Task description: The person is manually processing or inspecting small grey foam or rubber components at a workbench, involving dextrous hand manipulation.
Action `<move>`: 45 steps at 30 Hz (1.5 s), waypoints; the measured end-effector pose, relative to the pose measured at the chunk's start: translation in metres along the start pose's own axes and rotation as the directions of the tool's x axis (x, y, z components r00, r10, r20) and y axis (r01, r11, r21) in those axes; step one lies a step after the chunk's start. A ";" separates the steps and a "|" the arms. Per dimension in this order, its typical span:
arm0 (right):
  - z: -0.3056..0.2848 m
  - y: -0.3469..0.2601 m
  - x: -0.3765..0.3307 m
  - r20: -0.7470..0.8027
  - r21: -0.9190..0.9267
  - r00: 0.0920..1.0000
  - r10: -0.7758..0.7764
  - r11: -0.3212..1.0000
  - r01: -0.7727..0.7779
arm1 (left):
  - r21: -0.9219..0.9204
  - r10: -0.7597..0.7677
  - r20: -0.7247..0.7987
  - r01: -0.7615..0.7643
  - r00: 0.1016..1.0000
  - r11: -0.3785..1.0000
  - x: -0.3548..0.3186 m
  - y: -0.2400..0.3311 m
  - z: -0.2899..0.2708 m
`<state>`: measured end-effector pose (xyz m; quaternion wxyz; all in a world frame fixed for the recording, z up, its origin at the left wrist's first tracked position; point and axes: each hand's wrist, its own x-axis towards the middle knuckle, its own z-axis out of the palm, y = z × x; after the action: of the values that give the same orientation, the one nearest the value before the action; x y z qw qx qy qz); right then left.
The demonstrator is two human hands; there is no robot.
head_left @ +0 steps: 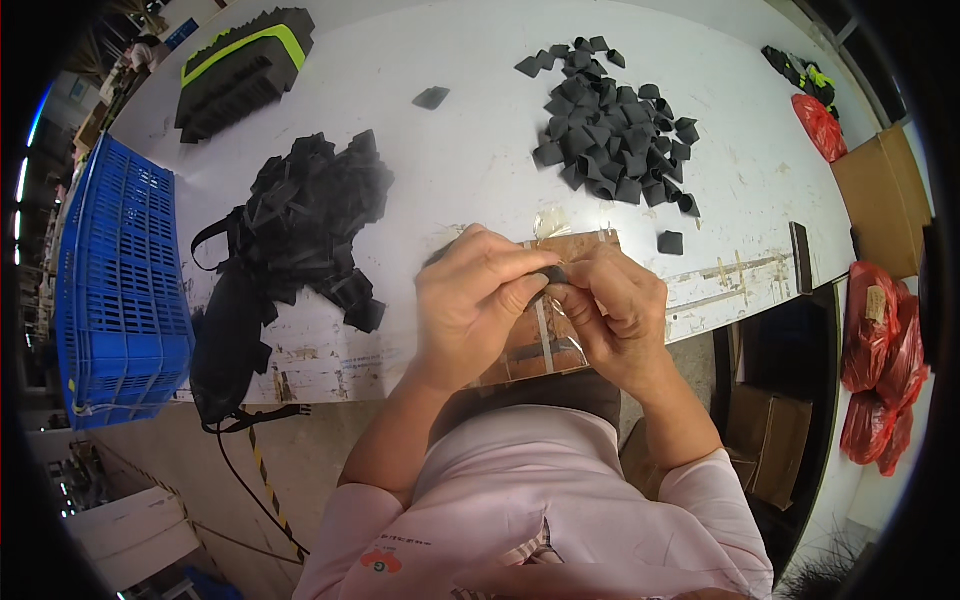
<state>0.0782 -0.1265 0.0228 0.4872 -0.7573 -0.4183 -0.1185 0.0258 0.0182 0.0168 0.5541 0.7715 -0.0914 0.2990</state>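
My left hand (462,305) and my right hand (615,312) meet at the table's near edge, both with fingers pinched. Between their fingertips is a small dark grey piece (549,274), mostly covered by the fingers. It resembles the folded fabric pieces (610,135) heaped beyond my right hand. Under my hands lies a brown cardboard sheet (535,362) with tape strips across it. One single dark piece (670,243) lies right of the cardboard, and another piece (431,97) sits apart farther back.
Left of my hands is a tangled heap of black strapped items (315,215), with a black pouch (228,345) hanging over the edge. A blue plastic crate (130,290) stands far left. A dark stack with a yellow-green band (245,80) lies behind. Red bags (880,350) are at right.
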 end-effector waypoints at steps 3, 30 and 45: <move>0.003 -0.002 0.002 0.026 0.038 0.998 0.062 0.997 -0.063 | -0.028 -0.024 0.018 0.025 1.000 0.999 0.004 0.001 -0.004; 0.033 0.009 -0.055 0.673 0.530 0.357 0.648 -0.085 -0.844 | 0.409 -0.018 0.361 -0.141 0.933 0.901 -0.047 -0.055 -0.020; 0.055 0.013 -0.070 0.680 0.721 0.434 0.590 -0.433 -0.541 | -0.597 -0.677 -0.065 0.515 0.733 0.615 -0.091 -0.007 0.023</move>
<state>0.0320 -0.1185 -0.0538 0.8289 -0.3023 0.1111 0.4573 -0.0361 -0.0173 -0.0445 0.8229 0.5157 0.1735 0.1639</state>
